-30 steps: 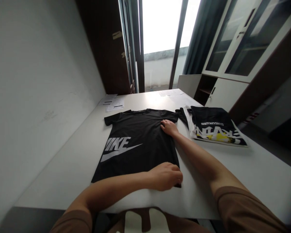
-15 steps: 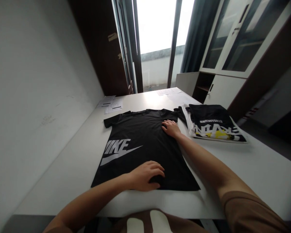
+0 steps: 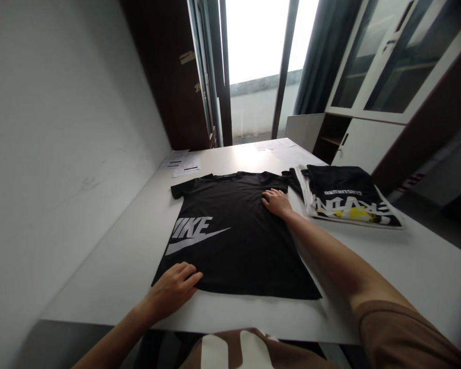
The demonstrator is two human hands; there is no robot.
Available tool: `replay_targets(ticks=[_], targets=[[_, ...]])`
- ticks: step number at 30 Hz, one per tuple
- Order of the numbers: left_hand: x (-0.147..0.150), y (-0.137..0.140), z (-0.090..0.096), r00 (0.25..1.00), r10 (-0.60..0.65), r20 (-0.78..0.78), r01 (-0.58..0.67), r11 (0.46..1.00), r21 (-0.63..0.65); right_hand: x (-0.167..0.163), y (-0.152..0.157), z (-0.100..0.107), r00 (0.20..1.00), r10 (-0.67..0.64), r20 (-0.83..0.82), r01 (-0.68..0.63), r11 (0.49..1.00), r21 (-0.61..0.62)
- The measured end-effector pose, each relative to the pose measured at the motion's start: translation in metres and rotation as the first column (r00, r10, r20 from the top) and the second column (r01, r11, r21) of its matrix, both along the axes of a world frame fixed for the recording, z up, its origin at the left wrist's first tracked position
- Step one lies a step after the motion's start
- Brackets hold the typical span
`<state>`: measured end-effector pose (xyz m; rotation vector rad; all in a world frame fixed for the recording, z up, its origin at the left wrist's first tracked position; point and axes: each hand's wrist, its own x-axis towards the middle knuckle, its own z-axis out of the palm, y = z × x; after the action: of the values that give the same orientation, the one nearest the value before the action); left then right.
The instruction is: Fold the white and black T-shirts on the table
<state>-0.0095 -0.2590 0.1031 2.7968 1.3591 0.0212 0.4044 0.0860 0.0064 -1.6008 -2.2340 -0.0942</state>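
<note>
A black T-shirt (image 3: 234,246) with a white "NIKE" print and swoosh lies spread on a white table (image 3: 119,246), its collar away from me and its hem towards me. My left hand (image 3: 176,287) rests on the lower left of the shirt by the hem, fingers slightly bent and lying on the cloth. Near the right sleeve, my right hand (image 3: 277,203) presses on the shirt with its fingers spread out. Neither hand shows any cloth gripped between its fingers.
Folded clothes (image 3: 348,189) are stacked on the table to the right, the top one black with white lettering and a yellow print. Paper sheets (image 3: 185,163) lie at the far left. A wall (image 3: 61,154) borders the left side; a cabinet (image 3: 369,143) stands at the back right.
My left hand has moved left along the hem, from the shirt's middle to its lower left corner. The right hand stays by the sleeve. The whole view has shifted slightly.
</note>
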Motion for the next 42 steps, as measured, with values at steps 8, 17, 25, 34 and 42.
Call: replay_targets(ticks=[8,17,25,34,42], targets=[[-0.053,-0.002,-0.003,0.972,0.208,0.110,-0.201,0.977,-0.070,0.000,0.000,0.001,1.000,0.003,0.011,-0.003,1.000,0.014],[-0.098,-0.002,-0.025,0.871,0.369,0.325,-0.399,0.917,0.028,-0.001,-0.002,0.003,1.000,-0.003,-0.001,0.003,1.000,0.002],[-0.119,-0.015,-0.014,0.873,0.313,0.373,-0.301,0.949,-0.093,0.000,-0.002,0.004,1.000,0.006,0.004,-0.006,1.000,0.000],[-0.067,0.046,0.020,0.871,0.288,0.397,-0.259,0.957,-0.128,-0.035,0.005,0.022,0.999,-0.042,0.026,0.042,0.999,-0.022],[0.021,0.187,-0.010,0.917,0.197,0.346,-0.201,0.979,-0.025,-0.061,-0.012,-0.002,0.998,0.011,0.060,0.000,0.981,-0.194]])
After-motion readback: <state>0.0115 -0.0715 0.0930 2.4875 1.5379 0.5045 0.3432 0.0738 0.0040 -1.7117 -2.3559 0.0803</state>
